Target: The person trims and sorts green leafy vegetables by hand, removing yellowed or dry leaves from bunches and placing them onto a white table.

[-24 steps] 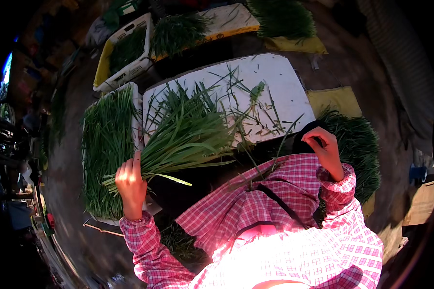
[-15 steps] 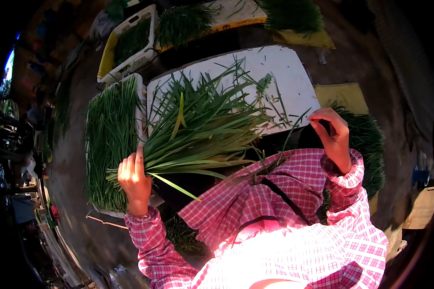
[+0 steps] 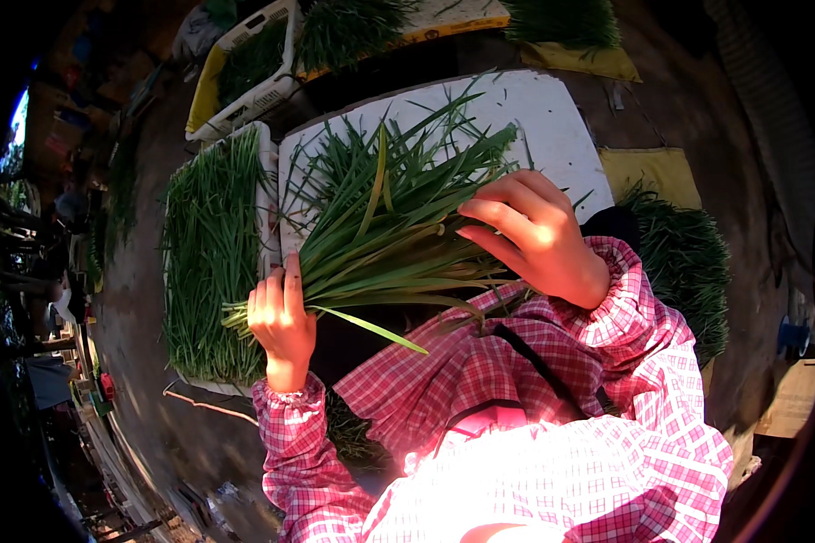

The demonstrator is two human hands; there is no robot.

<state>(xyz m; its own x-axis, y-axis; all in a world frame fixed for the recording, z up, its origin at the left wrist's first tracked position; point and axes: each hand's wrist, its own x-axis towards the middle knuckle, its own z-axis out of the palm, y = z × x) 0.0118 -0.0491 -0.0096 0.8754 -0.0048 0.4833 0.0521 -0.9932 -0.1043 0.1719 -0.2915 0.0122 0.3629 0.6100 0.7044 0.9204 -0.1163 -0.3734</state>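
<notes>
My left hand (image 3: 281,312) is closed round the stem ends of a bunch of garlic chives (image 3: 385,240), whose long flat leaves fan out to the right. Pale cut stems poke out past the left side of that hand. One bright leaf hangs below the bunch toward my lap. Over the leaf tips at the right is my right hand (image 3: 539,235), its thumb and forefinger slightly apart near some brownish tips. Beneath and behind the bunch lies a white board (image 3: 561,118), strewn with loose leaves.
At the left stands a shallow white tray (image 3: 270,172) packed with chives. Behind it is a white crate (image 3: 244,118) with a yellow lining. More chives (image 3: 688,262) are heaped at the right beside a yellow cloth (image 3: 652,176). A cardboard box (image 3: 792,398) sits at the far right.
My right hand has moved left from the board's right edge to the leaf tips; the loose leaf beside it no longer shows. My left hand and the bunch have shifted slightly right.
</notes>
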